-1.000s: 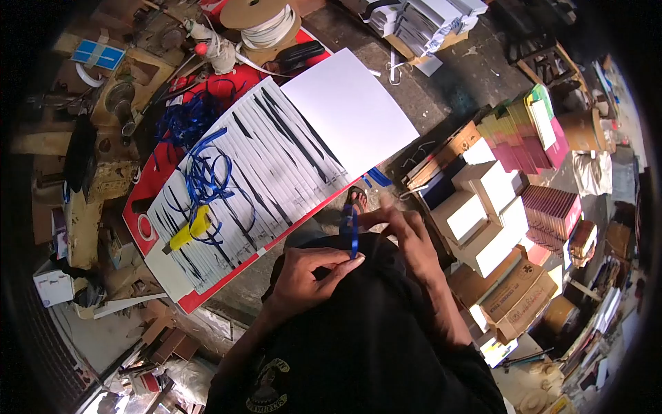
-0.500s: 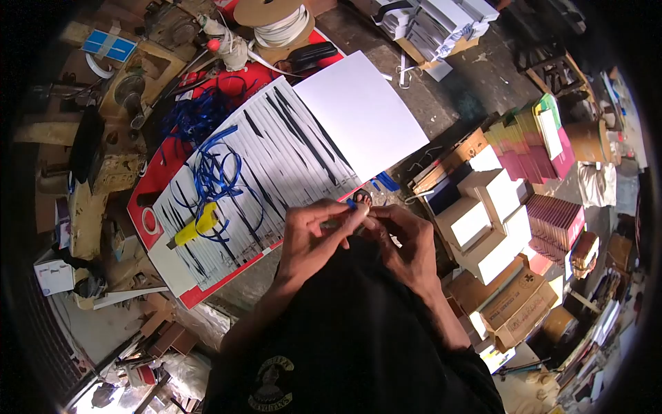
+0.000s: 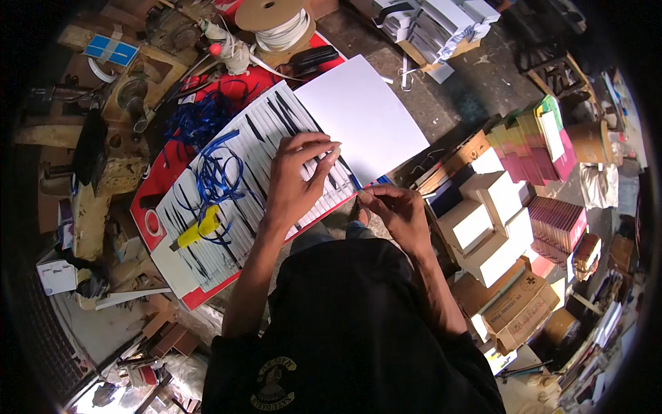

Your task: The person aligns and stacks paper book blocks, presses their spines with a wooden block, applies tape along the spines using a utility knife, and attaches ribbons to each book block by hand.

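Observation:
My left hand (image 3: 300, 176) is over the row of white paper stacks (image 3: 256, 155), near the large white sheet (image 3: 362, 117), its fingers stretched and apart with nothing seen between them. At the row's right edge, my right hand (image 3: 400, 217) pinches the end of a blue ribbon (image 3: 357, 182). Dark strips lie between the stacks. A loose tangle of blue ribbon (image 3: 219, 174) rests on them beside a yellow cutter (image 3: 200, 228). More blue ribbon (image 3: 196, 123) is heaped behind, on the red board (image 3: 165, 162).
A spool of white cord (image 3: 279, 31) and a tape roll (image 3: 152, 222) stand on the red board. Machinery (image 3: 127, 162) is at the left. White boxes (image 3: 476, 224), book stacks (image 3: 531, 148) and a cardboard carton (image 3: 520, 310) are on the right.
Both hands were together at my lap around a blue piece. They have parted: the left moved forward over the stacks, the right forward to their edge with the ribbon.

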Demonstrator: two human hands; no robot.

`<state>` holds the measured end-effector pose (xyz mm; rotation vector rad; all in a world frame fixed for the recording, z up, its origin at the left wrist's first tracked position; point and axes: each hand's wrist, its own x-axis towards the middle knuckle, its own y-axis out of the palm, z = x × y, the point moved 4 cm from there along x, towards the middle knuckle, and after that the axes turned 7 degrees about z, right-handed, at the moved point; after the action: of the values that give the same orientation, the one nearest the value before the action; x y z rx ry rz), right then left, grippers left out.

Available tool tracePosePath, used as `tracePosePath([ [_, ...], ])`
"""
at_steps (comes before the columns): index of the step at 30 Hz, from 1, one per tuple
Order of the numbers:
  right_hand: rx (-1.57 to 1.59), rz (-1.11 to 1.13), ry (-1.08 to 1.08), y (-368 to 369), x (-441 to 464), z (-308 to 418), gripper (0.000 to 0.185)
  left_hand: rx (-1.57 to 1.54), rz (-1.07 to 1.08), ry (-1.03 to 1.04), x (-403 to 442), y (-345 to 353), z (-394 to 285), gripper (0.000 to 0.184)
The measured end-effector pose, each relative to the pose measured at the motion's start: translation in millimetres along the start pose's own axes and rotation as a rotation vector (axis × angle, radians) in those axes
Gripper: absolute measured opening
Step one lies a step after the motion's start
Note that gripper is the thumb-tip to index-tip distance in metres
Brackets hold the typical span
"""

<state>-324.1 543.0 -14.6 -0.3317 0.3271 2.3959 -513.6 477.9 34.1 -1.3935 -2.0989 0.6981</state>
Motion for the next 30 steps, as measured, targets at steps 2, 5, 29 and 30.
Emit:
tracePosePath([
  [2, -0.007, 0.023, -0.004, -2.9, 3.1, -4.4, 0.015, -0.05, 0.009, -0.016, 0.8, 2.3, 2.9, 0.018],
  [5, 0.063, 0.064, -0.019, -6.1, 7.2, -7.6, 0.014, 0.009, 0.048, -0.018, 0.6, 5.6, 4.3, 0.022],
  [29, -0.311, -0.187, 0.08, -34.4, -18.7, 11.8, 0.028, -0.041, -0.372, -0.249, -59.1, -77.0, -1.0, 0.01],
  [30, -0.338, -0.212, 0.085, -35.1, -23.4, 21.7, 0.025, 0.135, -0.323, -0.344, -75.0, -92.5, -5.2, 0.014],
])
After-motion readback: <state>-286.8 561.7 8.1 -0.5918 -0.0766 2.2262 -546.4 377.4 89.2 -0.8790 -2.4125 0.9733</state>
